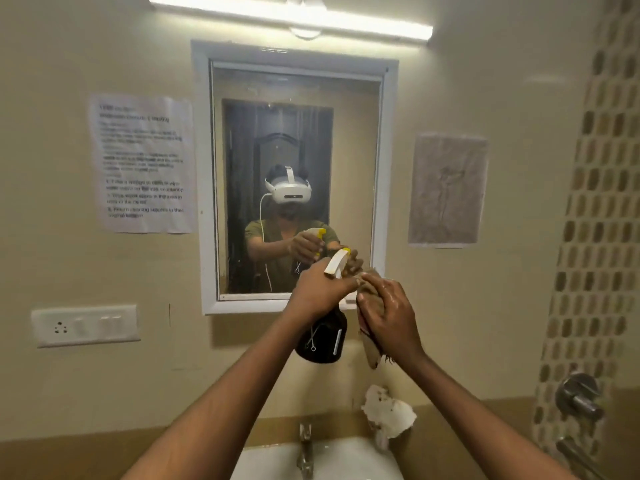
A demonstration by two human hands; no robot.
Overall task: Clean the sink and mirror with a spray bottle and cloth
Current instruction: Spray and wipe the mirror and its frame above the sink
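Both hands raised — left hand (320,292) fingers grip spray bottle (323,336), right hand (389,315) clutches cloth (371,348) — mirror (294,150) spraying; wiping likely next.

A printed paper notice (143,163) taped to the wall left of the mirror (294,178) carries blurred text. Only fragments are readable: "wipe", "Wipe water stains", "of the mirror" and "Return cleaning supplies".
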